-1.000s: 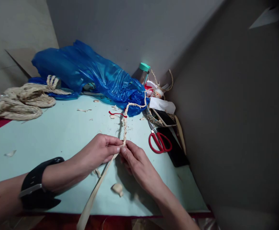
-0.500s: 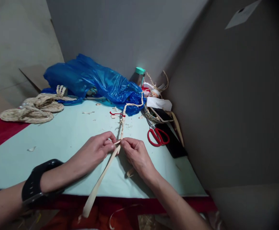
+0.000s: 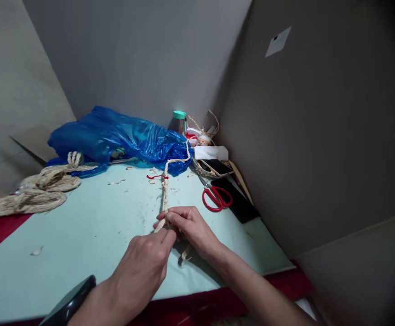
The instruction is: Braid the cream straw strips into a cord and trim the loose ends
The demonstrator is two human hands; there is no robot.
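Note:
A pale braided cord (image 3: 165, 192) runs from the blue bag towards me, with a red tie (image 3: 156, 177) around it partway. My right hand (image 3: 190, 226) pinches the near end of the braid between thumb and fingers. Just below and to the left, my left hand (image 3: 150, 258) is closed on a flat pale fibre strip (image 3: 160, 225) that comes out of the braid's end. The back of the left hand hides its fingertips and most of the strip. A dark band (image 3: 71, 301) sits on my left wrist.
A blue plastic bag (image 3: 116, 136) lies at the back. Coiled fibre bundles (image 3: 27, 201) rest on the left. To the right are red-handled scissors (image 3: 218, 198), a black flat object (image 3: 241, 203), a basket with a phone (image 3: 219, 167), and a green-lidded bottle (image 3: 179, 121). Fibre scraps dot the pale cloth.
My left hand has come down nearer me and turned, now closed around the strip. The right hand stays at the braid's end. The view has tilted and shifted.

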